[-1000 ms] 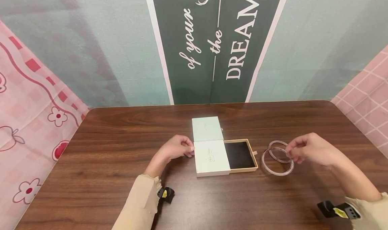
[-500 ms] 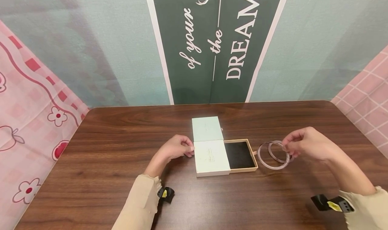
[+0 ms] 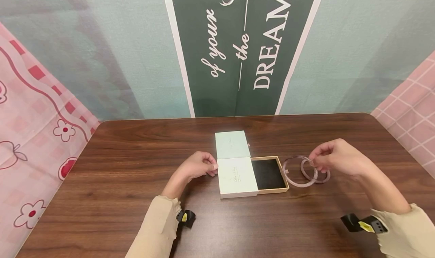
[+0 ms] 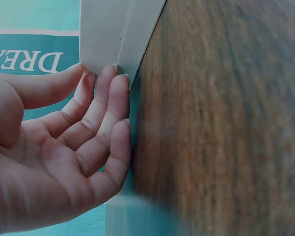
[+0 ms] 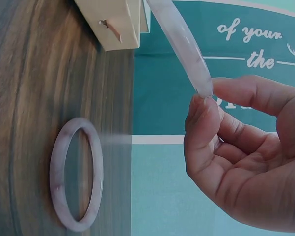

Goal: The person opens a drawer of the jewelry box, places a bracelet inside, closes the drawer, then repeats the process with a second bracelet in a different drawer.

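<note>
My right hand (image 3: 334,158) pinches a pale pinkish bangle (image 3: 300,185) between thumb and fingertips, raised above the table. In the head view its far side overlaps the right end of the drawer (image 3: 268,174), which is black-lined and pulled out of a white box sleeve (image 3: 236,176). A second, similar bangle (image 5: 56,182) lies on the table below the right hand. My left hand (image 3: 200,163) has its fingertips against the sleeve's left side. Seen from the left wrist, those fingers (image 4: 119,98) are relaxed and slightly bent at the box wall (image 4: 115,34).
Directly behind the sleeve lies a pale mint box (image 3: 232,144) with a small tab on its right. The drawer's pull ribbon (image 5: 113,30) sticks out at its right end. Brown wood tabletop (image 3: 142,144) runs back to a printed cloth backdrop (image 3: 153,61).
The held bangle and my right hand have moved left and slightly away from me, toward the drawer. The second bangle stays lying behind. My left hand and the box have not moved.
</note>
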{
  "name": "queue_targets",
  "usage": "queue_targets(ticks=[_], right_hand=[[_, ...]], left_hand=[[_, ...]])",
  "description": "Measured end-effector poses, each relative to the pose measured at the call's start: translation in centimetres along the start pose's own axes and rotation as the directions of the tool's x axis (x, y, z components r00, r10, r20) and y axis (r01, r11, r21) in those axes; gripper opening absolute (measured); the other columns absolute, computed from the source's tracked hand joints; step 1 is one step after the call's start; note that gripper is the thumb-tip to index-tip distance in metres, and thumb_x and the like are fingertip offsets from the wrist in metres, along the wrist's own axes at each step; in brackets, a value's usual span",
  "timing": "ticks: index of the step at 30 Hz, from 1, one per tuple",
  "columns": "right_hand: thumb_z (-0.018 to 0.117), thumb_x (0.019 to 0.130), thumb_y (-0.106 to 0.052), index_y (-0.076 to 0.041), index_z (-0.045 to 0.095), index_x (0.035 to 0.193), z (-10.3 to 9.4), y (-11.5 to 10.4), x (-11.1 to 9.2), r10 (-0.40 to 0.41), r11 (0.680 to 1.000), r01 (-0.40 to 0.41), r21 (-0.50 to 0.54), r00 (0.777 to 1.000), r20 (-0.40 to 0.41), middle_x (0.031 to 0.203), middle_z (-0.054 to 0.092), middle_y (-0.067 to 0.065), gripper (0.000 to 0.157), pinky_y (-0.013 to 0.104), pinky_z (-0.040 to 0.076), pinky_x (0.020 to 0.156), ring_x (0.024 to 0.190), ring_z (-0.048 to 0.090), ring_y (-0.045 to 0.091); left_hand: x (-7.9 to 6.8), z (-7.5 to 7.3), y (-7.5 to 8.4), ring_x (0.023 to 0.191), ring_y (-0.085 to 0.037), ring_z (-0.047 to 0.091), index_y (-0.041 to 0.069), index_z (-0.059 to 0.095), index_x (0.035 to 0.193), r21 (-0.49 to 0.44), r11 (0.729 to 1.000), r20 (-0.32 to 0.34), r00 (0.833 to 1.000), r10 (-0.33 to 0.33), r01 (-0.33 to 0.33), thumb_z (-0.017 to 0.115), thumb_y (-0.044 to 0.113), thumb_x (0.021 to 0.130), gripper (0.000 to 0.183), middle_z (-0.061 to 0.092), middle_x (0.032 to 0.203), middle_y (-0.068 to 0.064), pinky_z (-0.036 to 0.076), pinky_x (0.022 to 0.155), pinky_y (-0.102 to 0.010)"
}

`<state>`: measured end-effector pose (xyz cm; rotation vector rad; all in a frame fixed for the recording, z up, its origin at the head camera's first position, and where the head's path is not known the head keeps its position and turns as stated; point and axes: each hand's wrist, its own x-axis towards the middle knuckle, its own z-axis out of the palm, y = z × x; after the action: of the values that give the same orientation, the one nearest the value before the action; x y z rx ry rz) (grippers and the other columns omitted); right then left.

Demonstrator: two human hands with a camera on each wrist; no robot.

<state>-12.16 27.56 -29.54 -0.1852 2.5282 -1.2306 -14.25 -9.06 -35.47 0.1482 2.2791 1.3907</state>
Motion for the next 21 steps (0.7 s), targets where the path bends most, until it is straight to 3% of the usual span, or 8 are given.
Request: queue_targets(ticks=[21], right_hand=[[0.061,0.077,0.000,0.011,0.062,0.089,1.1,-2.7,1.6,-0.006,1.000,0.006,-0.022,1.000,0.027,0.069,0.062,0.007,0.016,0.032,0.050,0.056,0.058,0.057,0.013]], left_hand=[[-0.2,0.0,0.2,0.066,-0.017,0.062,-0.001,0.060,0.082,-0.006,1.000,-0.012,1.000,-0.018,0.018,0.060,0.004,0.086,0.006,0.062,0.069,-0.007,0.042,0.058,-0.025]])
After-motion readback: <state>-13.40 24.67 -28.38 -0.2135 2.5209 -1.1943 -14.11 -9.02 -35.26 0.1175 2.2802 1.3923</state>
